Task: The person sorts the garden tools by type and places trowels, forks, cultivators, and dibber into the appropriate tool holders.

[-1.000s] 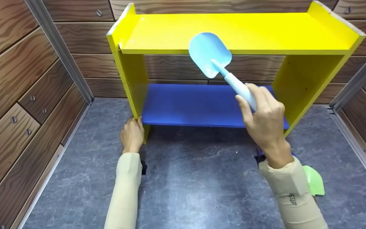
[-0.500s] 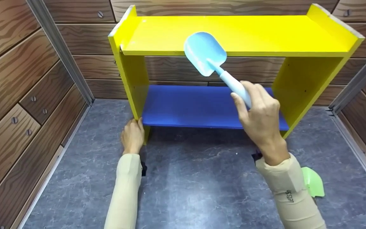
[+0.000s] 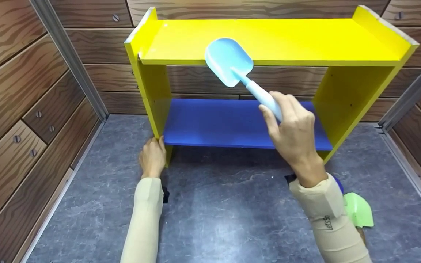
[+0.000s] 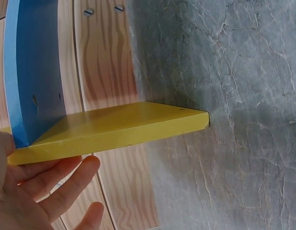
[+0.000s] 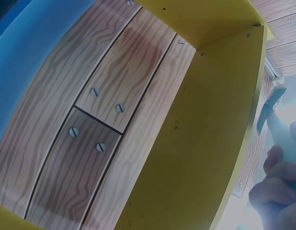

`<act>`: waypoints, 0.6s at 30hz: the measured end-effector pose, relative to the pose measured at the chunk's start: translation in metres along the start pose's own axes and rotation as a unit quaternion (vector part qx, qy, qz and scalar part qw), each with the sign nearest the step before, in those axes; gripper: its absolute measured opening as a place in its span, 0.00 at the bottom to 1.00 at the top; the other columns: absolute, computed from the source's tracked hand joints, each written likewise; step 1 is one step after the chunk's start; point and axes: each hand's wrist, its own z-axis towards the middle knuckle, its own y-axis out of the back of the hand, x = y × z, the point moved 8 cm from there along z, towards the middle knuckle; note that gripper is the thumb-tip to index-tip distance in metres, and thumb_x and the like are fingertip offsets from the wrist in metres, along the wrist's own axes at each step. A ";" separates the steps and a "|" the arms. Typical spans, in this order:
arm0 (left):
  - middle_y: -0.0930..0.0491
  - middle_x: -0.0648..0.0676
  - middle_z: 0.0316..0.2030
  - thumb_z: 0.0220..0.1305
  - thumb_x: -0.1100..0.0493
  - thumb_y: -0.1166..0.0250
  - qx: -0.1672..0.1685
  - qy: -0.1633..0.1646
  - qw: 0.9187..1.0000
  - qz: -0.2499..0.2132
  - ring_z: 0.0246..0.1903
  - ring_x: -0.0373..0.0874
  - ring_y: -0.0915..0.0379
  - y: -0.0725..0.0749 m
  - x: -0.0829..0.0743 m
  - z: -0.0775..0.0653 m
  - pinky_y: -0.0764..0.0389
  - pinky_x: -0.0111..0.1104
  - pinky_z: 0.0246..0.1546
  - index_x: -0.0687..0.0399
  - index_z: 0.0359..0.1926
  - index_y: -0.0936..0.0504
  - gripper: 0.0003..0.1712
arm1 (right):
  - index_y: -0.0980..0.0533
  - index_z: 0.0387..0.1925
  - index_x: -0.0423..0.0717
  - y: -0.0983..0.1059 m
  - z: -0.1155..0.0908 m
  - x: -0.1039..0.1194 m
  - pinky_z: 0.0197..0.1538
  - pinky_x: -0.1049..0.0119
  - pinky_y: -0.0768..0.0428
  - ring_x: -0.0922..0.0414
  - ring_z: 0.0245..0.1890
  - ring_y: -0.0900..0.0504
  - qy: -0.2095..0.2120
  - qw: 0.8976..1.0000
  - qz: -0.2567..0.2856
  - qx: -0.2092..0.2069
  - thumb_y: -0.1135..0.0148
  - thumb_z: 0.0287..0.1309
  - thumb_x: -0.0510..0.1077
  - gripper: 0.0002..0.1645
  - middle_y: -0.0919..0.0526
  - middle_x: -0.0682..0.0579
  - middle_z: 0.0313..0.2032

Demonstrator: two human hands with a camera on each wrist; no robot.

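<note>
My right hand (image 3: 294,133) grips a light-blue toy shovel (image 3: 228,60) by its pale handle. Its scoop is raised, overlapping the front edge of the yellow top board in the head view. In the right wrist view the fingers curl round the handle at the right edge, beside the yellow side panel (image 5: 196,139). My left hand (image 3: 152,157) holds the left side panel of a yellow and blue shelf unit (image 3: 269,40), where the blue shelf (image 3: 217,122) meets it. In the left wrist view the fingers (image 4: 74,184) lie along the panel's outer face, thumb at the blue board.
A green shovel blade (image 3: 358,211) lies on the grey floor (image 3: 210,219) at right, partly behind my right sleeve. Part of a blue object (image 3: 338,183) shows beside that sleeve. Wood-patterned walls (image 3: 20,102) enclose the left, back and right.
My right hand has moved left with the light-blue shovel, its scoop sliding left across the top board's edge in view. The left hand keeps its hold on the shelf unit.
</note>
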 end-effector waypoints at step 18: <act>0.18 0.70 0.37 0.78 0.53 0.46 0.002 0.002 1.000 0.006 0.37 0.73 0.20 0.000 0.000 -0.001 0.25 0.60 0.38 0.70 0.37 0.20 0.22 | 0.20 0.42 0.30 -0.006 0.015 0.009 0.36 0.45 0.21 0.41 0.32 0.17 -0.009 0.999 0.016 -0.029 0.25 0.55 0.32 0.15 0.17 0.36 0.35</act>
